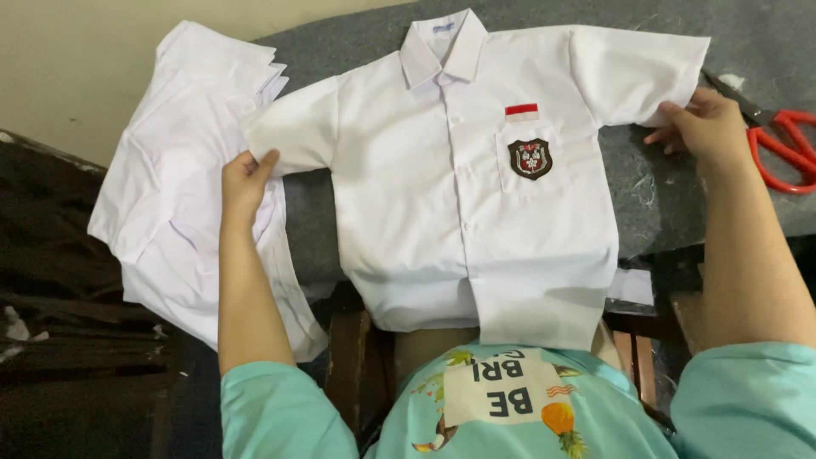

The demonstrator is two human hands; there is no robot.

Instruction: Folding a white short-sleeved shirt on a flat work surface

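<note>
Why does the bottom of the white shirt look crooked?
The white shirt lies flat, buttoned, with the left hand and right hand each holding a sleeve. Its bottom hem is uneven: one front panel hangs lower over the table edge. Beside it, the pile of white shirts sits rumpled and fanned out.

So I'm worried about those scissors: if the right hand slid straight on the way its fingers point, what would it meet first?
Not the scissors, which lie behind the right hand, on its wrist side. The fingers point left and rest on the sleeve edge of the white shirt, so it would likely meet more of that sleeve first.
</note>
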